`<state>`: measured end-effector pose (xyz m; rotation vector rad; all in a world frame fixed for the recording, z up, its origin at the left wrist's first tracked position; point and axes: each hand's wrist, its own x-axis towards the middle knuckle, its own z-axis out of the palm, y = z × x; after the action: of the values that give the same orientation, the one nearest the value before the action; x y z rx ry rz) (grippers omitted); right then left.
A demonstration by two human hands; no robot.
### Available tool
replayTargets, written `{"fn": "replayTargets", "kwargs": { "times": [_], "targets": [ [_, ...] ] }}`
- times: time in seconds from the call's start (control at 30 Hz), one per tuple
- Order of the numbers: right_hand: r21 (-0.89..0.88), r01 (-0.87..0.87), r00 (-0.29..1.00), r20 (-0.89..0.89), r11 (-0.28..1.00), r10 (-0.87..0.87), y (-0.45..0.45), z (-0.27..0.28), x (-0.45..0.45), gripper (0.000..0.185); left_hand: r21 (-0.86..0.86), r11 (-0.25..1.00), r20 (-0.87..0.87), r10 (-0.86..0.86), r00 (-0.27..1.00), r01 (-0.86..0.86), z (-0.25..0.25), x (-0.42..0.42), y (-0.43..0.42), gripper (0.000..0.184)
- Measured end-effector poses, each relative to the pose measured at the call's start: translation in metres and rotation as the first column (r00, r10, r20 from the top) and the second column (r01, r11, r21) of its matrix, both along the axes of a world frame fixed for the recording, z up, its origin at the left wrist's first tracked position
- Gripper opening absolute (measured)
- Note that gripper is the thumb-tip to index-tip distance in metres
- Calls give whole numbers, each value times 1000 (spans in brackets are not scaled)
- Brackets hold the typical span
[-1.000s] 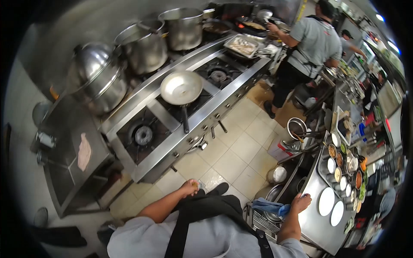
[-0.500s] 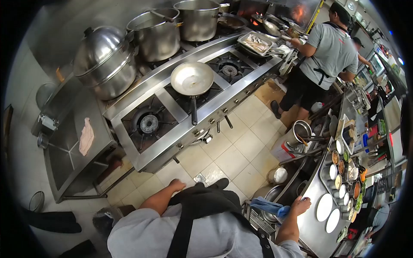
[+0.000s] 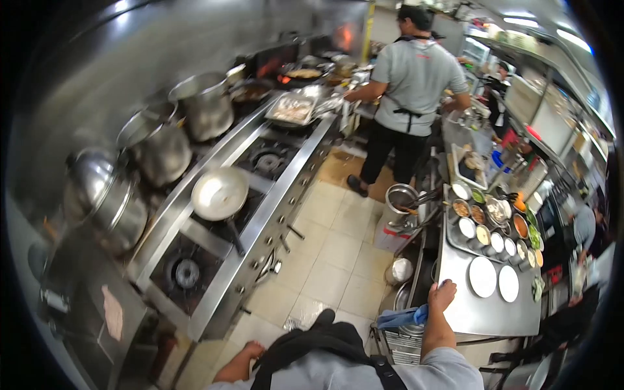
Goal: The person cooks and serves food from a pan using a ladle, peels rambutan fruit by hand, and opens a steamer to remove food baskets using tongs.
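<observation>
My left hand [image 3: 254,350] hangs low beside the dark apron, over the tiled floor; its fingers are too small and blurred to read. My right hand [image 3: 442,296] is at the near left edge of the steel counter [image 3: 455,318], its fingers curled in, and what it may hold is hidden. A blue cloth [image 3: 403,317] hangs just below and left of that hand. Two white plates [image 3: 482,277] lie on the counter to its right. Across the aisle, a light-coloured frying pan [image 3: 220,194] rests on the stove with its handle toward me.
Large steel pots [image 3: 203,107] line the back of the stove [image 3: 208,240]. A person in a grey shirt [image 3: 419,81] stands at its far end. Containers of ingredients [image 3: 496,242] sit on the counter. A pale piece of food [image 3: 112,313] lies on the left steel surface.
The view has turned right, so the stove and pan appear farther left. My left hand is lower in view. The other person appears nearer the middle, still by the far burners.
</observation>
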<state>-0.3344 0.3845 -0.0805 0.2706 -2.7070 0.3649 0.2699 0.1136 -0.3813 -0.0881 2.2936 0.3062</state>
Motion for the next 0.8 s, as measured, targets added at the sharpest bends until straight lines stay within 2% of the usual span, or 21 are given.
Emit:
{"fn": "replayTargets", "kwargs": {
  "times": [0.03,0.07,0.1,0.13,0.2,0.27,0.8],
  "targets": [
    [-5,9,1000,-1,1000,-9,-2,0,-3,30,-34,998,125,55,991,-51,13,-5,-4,22],
    [-8,15,1000,0,1000,-15,0,-2,-3,30,16,995,-61,101,993,-100,25,3,-4,22],
    [-6,19,1000,6,1000,-19,2,-4,-3,30,180,572,260,757,599,-801,44,-9,-3,21],
    [-11,26,1000,-2,1000,-26,2,-3,-4,30,150,559,188,793,579,-815,58,-14,-4,22],
    [-10,32,999,-7,999,-32,4,-5,-3,30,122,420,225,871,437,-899,65,-19,-9,22],
    [-16,18,999,-31,1000,-18,6,-10,-5,30,103,343,235,904,358,-934,71,-26,-14,21],
    [-72,16,1000,-4,997,-17,6,-1,0,30,153,17,224,973,52,-988,88,-28,-11,21]
  ]
}}
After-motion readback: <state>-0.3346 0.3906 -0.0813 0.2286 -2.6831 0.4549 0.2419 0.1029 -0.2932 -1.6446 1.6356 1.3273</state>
